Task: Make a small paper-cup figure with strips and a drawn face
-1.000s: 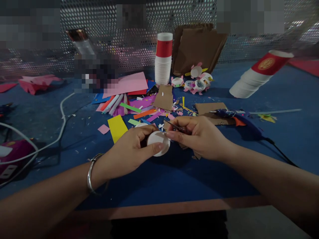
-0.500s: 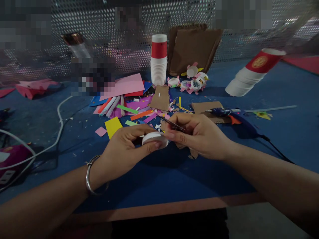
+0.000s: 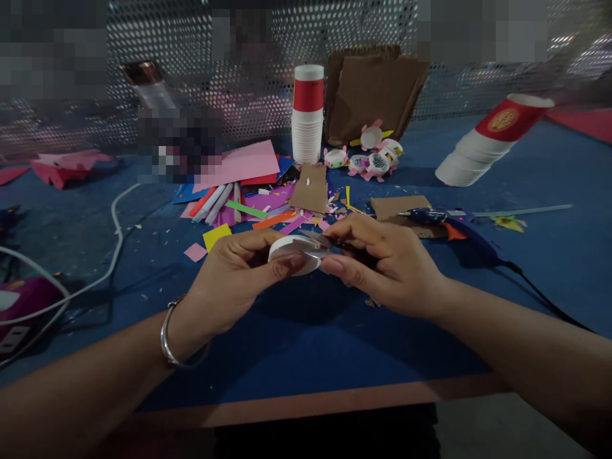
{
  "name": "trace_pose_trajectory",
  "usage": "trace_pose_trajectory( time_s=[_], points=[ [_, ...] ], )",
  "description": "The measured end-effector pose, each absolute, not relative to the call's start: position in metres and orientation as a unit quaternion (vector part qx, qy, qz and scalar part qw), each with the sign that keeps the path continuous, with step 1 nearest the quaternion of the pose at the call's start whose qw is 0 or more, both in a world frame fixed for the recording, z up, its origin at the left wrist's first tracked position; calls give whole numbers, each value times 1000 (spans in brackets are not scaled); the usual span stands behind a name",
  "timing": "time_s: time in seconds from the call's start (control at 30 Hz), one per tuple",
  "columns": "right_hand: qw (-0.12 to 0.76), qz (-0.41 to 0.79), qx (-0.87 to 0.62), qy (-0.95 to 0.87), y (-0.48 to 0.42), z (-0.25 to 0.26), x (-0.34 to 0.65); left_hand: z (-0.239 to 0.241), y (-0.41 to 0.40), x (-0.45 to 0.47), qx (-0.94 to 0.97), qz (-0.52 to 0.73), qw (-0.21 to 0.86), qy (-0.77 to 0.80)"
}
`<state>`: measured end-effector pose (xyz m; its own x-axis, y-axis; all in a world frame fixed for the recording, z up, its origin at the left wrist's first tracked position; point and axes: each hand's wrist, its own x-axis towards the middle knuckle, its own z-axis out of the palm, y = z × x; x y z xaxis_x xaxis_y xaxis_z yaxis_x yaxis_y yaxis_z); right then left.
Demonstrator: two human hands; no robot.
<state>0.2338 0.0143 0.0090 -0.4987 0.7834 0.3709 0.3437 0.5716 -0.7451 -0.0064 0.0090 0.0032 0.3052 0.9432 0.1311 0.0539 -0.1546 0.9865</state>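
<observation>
My left hand (image 3: 239, 274) is closed around a round white paper cup bottom (image 3: 285, 246), a shallow piece with a low rim, thumb on its near side. In my right hand (image 3: 382, 261) is a pair of scissors (image 3: 313, 253). The blades are parted at the right edge of the cup bottom, one above the rim and one across its near side. My right fingers hide the scissors' handles. Both hands are above the blue table (image 3: 306, 357), over the near side of a scatter of paper scraps.
A stack of paper cups (image 3: 308, 131) stands at the back, and another stack (image 3: 495, 137) leans at the right. Small decorated cup pieces (image 3: 375, 159) sit before a cardboard sheet (image 3: 377, 95). A blue glue gun (image 3: 466, 236) lies right. Pink paper (image 3: 246, 162) and a white cable (image 3: 115, 217) are left.
The scissors have turned and opened, and their blades have come left onto the cup bottom's edge. My left hand still holds the cup bottom, now tilted a little differently.
</observation>
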Motion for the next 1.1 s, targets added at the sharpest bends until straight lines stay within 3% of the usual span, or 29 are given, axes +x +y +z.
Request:
trace_pose_trajectory(
  time_s=[0.3, 0.67, 1.1],
  points=[
    [366, 239, -327, -838, 15, 8, 236, 7, 6, -3, 638, 430, 514, 379],
    [375, 129, -297, -868, 9, 8, 234, 14, 0, -4, 724, 415, 398, 380],
    [348, 78, -322, -877, 5, 7, 235, 17, -1, -2, 705, 404, 445, 376]
  ],
)
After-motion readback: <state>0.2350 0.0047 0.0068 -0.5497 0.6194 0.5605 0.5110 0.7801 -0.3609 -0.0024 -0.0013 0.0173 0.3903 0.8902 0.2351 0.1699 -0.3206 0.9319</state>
